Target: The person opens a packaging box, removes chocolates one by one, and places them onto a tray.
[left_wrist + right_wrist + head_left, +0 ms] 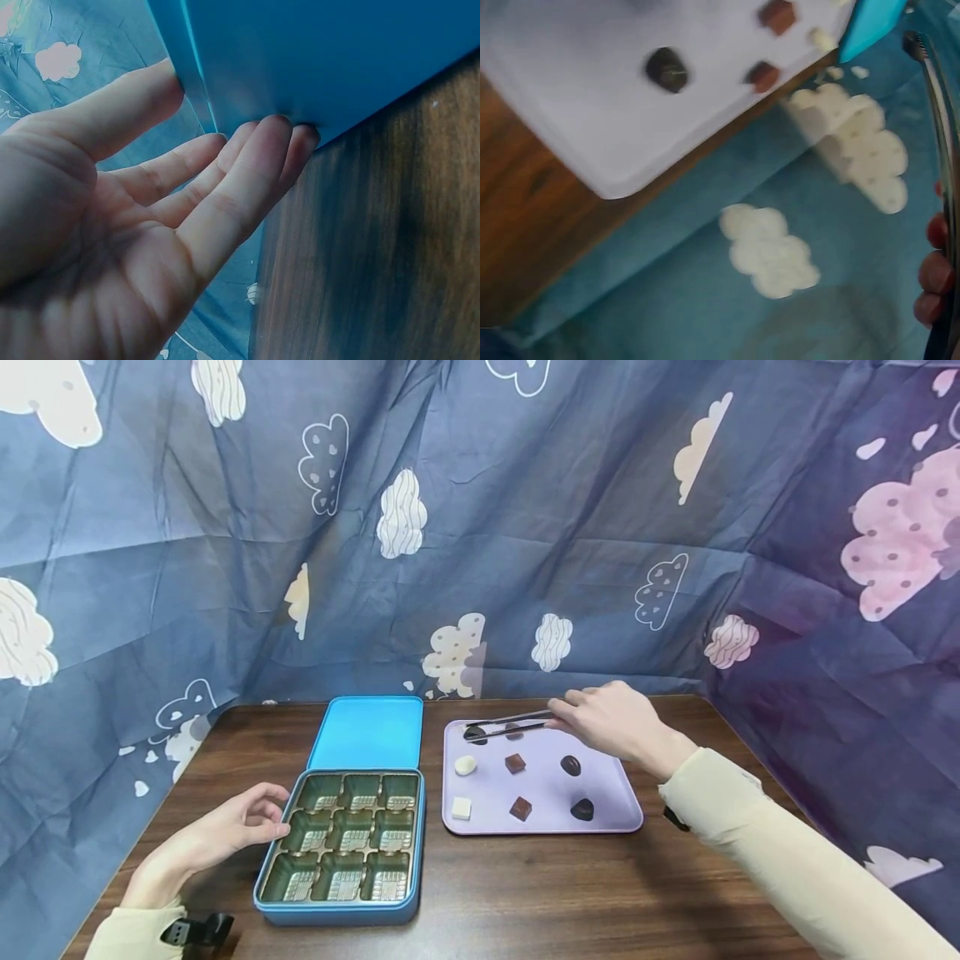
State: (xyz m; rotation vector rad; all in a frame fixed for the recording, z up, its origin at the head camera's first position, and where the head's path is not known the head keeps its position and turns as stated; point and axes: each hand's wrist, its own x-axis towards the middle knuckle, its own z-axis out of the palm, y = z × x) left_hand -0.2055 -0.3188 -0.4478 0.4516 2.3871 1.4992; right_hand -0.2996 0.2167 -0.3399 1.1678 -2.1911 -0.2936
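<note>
My right hand (611,722) holds slim metal tongs (517,718) over the back left of a lilac tray (547,789). A dark chocolate (475,737) sits between the tong tips; the right wrist view shows a dark piece (913,45) at the tips, clear of the tray. On the tray lie white chocolates (465,766), brown ones (515,763) and dark ones (571,766). To the left, my left hand (225,827) touches the side and rim of a blue tin (337,914), fingers (240,180) fairly straight. Its gold insert (351,831) has several square compartments with nothing in them.
The tin's blue lid (371,731) lies folded back behind it, beside the tray's left edge. Both stand on a dark wooden table (525,893). A blue cloth with cloud prints (480,543) hangs along the table's back and sides.
</note>
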